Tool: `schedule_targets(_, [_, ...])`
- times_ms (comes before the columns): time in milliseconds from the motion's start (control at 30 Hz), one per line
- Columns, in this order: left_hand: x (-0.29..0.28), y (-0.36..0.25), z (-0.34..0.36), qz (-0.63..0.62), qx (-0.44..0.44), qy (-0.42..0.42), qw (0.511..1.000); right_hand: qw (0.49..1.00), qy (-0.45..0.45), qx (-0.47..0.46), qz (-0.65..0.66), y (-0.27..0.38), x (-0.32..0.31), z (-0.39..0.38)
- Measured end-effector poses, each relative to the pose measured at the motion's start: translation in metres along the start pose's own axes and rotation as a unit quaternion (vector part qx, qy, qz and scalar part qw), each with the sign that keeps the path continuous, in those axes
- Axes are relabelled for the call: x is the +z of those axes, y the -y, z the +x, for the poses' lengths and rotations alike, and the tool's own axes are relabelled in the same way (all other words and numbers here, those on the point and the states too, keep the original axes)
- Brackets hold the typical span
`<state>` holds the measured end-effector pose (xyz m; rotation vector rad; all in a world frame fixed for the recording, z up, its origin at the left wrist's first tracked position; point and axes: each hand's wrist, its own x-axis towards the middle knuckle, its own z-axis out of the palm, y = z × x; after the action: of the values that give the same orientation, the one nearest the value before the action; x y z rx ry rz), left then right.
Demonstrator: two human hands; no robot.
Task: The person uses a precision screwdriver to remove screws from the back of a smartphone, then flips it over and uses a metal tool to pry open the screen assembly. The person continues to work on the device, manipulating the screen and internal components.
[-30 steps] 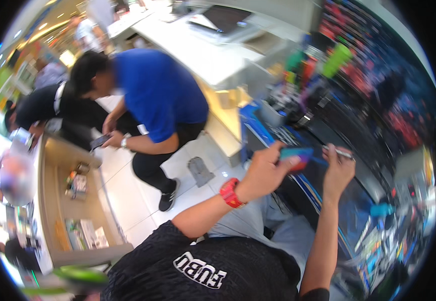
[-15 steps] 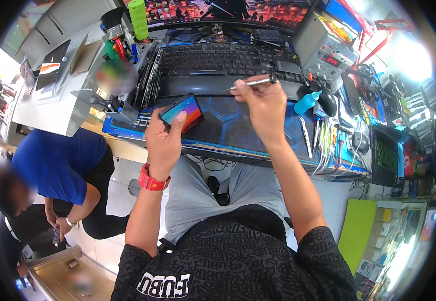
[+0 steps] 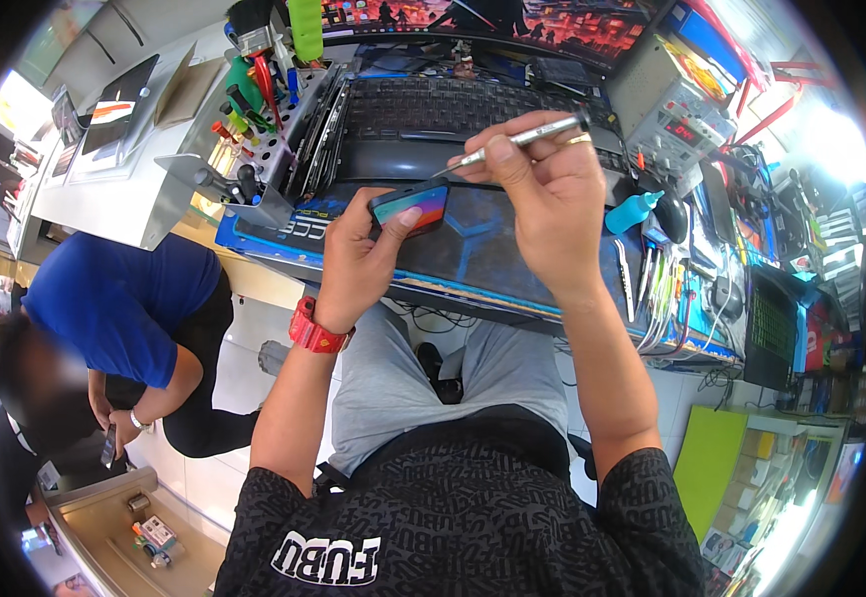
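Note:
A smartphone (image 3: 418, 211) with a lit, colourful screen lies sideways in my left hand (image 3: 361, 257), thumb on the glass and fingers behind its back. My right hand (image 3: 558, 214) pinches a slim silver screwdriver (image 3: 532, 133) with a dark end cap. Its thin shaft points down and left, the tip at or just above the phone's upper edge; whether they touch I cannot tell. Both hands are over a dark work mat (image 3: 492, 239) with blue lines.
Beyond the mat is a black keyboard (image 3: 423, 107). A tool holder (image 3: 274, 149) stands left. On the right are a blue squeeze bottle (image 3: 632, 212), metal tweezers (image 3: 625, 282), cables and a power supply (image 3: 676, 119). A person in blue (image 3: 119, 303) bends at the left.
The screwdriver's tip has come to the phone's upper edge, where before a gap lay between them. The phone has turned flatter in my left hand. My view has shifted slightly.

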<state>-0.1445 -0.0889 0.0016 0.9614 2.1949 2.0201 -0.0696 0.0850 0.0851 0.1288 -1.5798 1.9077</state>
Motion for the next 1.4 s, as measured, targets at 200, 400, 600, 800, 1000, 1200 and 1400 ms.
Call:
schedule_targets(200, [0.0,-0.003,0.002,0.008,0.009,0.002,1.0,1.0,0.021,-0.001,-0.022,-0.009,0.005,0.0])
schedule_targets(400, [-0.001,-0.003,0.001,0.026,0.006,0.001,1.0,1.0,0.01,0.003,-0.002,-0.01,0.008,0.0])
schedule_targets(600, [-0.001,0.0,0.001,0.01,0.015,0.0,1.0,1.0,0.01,0.003,-0.003,-0.01,0.011,-0.001])
schedule_targets(800, [-0.001,-0.002,0.001,0.013,0.011,0.0,1.0,0.998,0.047,-0.002,-0.042,-0.014,0.003,0.0])
schedule_targets(1000, [-0.001,-0.003,0.001,0.016,0.007,0.002,1.0,1.0,0.017,0.009,-0.011,-0.012,0.008,-0.001])
schedule_targets(1200, [0.0,-0.003,0.001,0.007,0.004,0.003,1.0,0.999,0.02,0.009,-0.028,-0.014,0.005,-0.001])
schedule_targets(1400, [-0.001,-0.007,0.002,0.006,-0.008,0.012,1.0,0.995,0.062,0.001,-0.08,-0.013,0.0,0.001])
